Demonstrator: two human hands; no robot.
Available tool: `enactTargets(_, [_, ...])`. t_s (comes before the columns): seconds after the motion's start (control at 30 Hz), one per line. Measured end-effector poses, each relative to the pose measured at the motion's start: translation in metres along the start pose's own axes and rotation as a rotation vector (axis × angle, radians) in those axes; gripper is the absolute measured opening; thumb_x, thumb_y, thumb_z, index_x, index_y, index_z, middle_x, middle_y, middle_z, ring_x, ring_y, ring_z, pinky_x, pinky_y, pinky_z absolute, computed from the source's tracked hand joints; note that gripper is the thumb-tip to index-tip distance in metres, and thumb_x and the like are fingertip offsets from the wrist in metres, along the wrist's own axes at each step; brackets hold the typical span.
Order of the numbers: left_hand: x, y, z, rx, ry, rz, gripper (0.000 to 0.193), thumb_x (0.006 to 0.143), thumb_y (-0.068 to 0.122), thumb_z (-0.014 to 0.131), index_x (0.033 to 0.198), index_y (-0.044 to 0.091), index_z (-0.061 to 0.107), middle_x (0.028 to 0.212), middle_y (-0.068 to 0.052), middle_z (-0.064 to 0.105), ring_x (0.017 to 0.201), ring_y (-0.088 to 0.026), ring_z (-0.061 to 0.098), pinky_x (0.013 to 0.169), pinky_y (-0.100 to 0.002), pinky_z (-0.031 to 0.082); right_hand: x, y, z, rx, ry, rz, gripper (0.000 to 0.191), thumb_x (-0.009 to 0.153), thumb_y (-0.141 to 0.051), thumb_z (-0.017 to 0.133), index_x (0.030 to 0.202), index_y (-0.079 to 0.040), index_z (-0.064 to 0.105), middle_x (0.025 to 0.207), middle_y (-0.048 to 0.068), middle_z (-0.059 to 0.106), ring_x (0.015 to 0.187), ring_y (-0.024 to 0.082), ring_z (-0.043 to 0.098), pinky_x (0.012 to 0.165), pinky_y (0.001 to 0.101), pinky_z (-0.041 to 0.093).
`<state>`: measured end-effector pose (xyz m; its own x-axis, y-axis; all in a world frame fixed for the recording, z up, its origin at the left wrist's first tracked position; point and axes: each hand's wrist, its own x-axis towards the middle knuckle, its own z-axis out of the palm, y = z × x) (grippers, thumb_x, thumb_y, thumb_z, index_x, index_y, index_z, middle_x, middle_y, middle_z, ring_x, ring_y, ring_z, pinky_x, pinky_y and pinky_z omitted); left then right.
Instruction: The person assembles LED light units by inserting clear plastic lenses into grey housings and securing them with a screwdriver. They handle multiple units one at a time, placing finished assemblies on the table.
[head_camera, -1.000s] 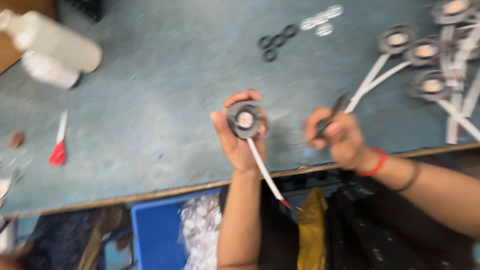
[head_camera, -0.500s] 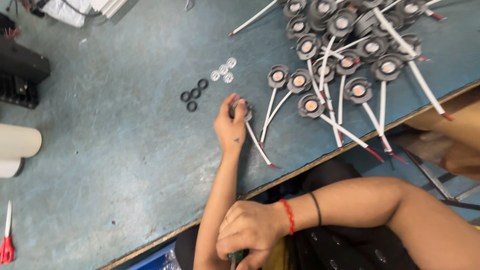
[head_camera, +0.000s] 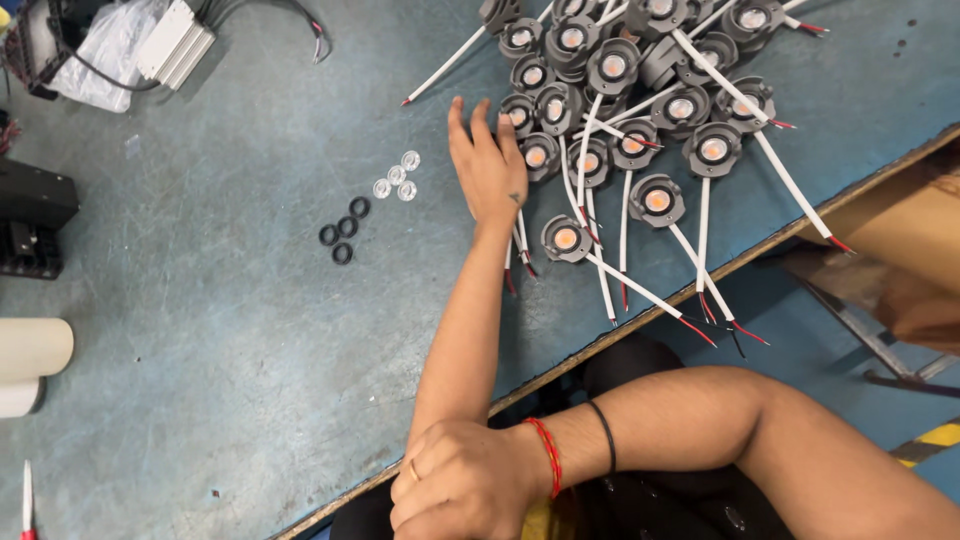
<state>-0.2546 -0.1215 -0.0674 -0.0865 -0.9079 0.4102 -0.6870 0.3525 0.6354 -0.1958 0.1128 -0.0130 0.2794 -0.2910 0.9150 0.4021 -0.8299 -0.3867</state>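
My left hand (head_camera: 487, 165) lies open against the pile of round lamps (head_camera: 600, 110), my right hand (head_camera: 460, 490) is a fist near me, and I might tangle the wires (head_camera: 640, 290)

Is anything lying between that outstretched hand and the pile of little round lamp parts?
Nothing visible: the left hand already lies flat against the edge of the round lamp modules, fingers touching the nearest ones.

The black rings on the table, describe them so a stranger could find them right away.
On the blue-grey table, look just left of the outstretched left hand. Four small black rings lie clustered there, below-left of the clear round lenses; they alone are dark, open and wireless.
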Motion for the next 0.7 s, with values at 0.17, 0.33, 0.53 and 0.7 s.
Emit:
enactTargets(0.17, [0.041, -0.015, -0.011, -0.205, -0.147, 0.113, 0.043, 0.111, 0.028, 0.051, 0.149, 0.008, 0.05, 0.162, -0.016, 0.041, 0.154, -0.037, 0.036, 0.128, -0.046, 0.027, 0.009, -0.001, -0.017, 0.183, 0.094, 0.051, 0.04, 0.11, -0.036, 0.044, 0.091, -0.003, 0.055, 0.088, 0.012, 0.061, 0.078, 0.031, 0.065, 0.07, 0.0394, 0.052])
enactTargets(0.33, [0.078, -0.013, -0.024, 0.213, -0.16, 0.23, 0.033, 0.099, 0.024, 0.06, 0.131, 0.017, 0.066, 0.159, -0.015, 0.04, 0.15, -0.04, 0.031, 0.121, -0.053, 0.026, 0.026, 0.002, -0.032, 0.151, 0.218, 0.007, 0.047, 0.116, -0.037, 0.04, 0.094, 0.0, 0.059, 0.09, 0.015, 0.063, 0.078, 0.032, 0.067, 0.07, 0.0381, 0.054])
enactTargets(0.53, [0.102, 0.002, -0.024, 0.385, -0.361, 0.088, 0.02, 0.088, 0.029, 0.07, 0.104, 0.02, 0.077, 0.139, -0.013, 0.055, 0.13, -0.035, 0.048, 0.109, -0.05, 0.036, 0.031, 0.005, -0.051, 0.166, 0.308, 0.018, 0.052, 0.113, -0.048, 0.041, 0.09, -0.004, 0.058, 0.081, 0.006, 0.061, 0.067, 0.026, 0.065, 0.062, 0.0359, 0.051])
enactTargets(0.7, [0.114, -0.008, -0.034, 0.228, -0.17, 0.234, 0.017, 0.083, 0.006, 0.069, 0.091, 0.013, 0.082, 0.102, -0.014, 0.074, 0.096, -0.033, 0.07, 0.088, -0.041, 0.054, 0.029, 0.005, -0.049, 0.194, 0.301, 0.044, 0.055, 0.112, -0.054, 0.041, 0.091, -0.006, 0.057, 0.08, 0.003, 0.059, 0.065, 0.024, 0.063, 0.062, 0.0344, 0.048])
